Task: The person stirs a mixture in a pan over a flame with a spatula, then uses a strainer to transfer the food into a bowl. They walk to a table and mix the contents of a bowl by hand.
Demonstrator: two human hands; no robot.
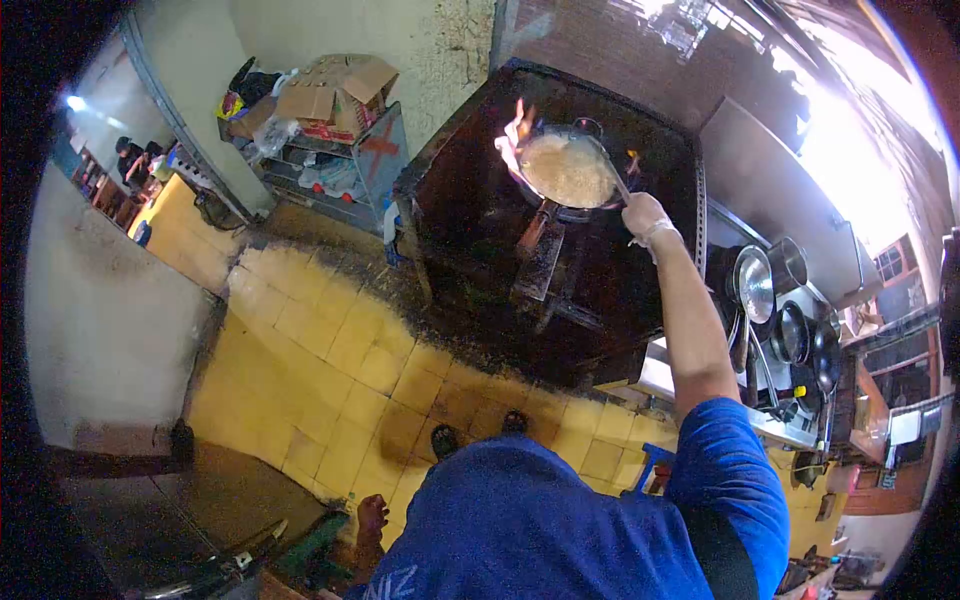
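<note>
A round pan (pixel 568 172) with bubbling, pale tan contents sits on the burner of a dark stove (pixel 470 250). Flames (pixel 514 140) rise at its left edge, and a smaller one shows at the right. My right hand (pixel 648 216), in a clear glove, is closed on the handle of a utensil (pixel 612 170) that reaches into the pan. The pan's wooden handle (pixel 536 230) points toward me, with no hand on it. Down at the lower left, away from the stove, hangs my left hand (pixel 373 514) with its fingers curled; nothing can be made out in it.
A grey shelf (pixel 375 160) with a cardboard box (pixel 335 92) stands left of the stove. Several pans (pixel 790 330) lie on a counter at the right. Yellow tiles (pixel 330 350) cover the floor. A person (pixel 130 160) is far off at the upper left.
</note>
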